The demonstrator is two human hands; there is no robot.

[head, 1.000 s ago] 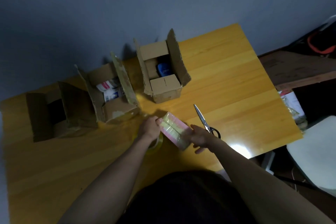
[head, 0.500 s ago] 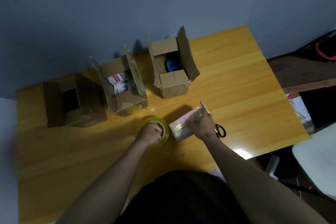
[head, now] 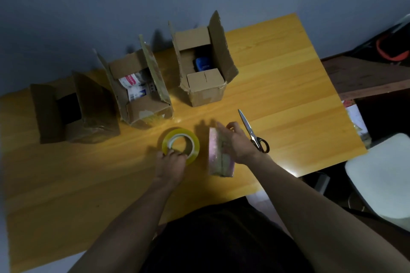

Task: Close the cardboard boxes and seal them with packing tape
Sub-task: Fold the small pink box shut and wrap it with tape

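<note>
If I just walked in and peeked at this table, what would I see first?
Probably the round yellow roll of packing tape glowing in the middle of the orange wooden table, with the left hand gripping its near edge. Beside it, the right hand rests on a small pink wrapped box. Behind them, three open brown cardboard boxes line the wall.

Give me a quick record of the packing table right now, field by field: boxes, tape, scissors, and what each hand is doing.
open boxes: three, flaps up; left box, middle box, right box
small box: pinkish box, closed, lying on the table
tape roll: flat on the table, left of the pinkish box
scissors: on the table, untouched
left hand: fingers grip the roll's near edge
right hand: rests on the pinkish box
</note>
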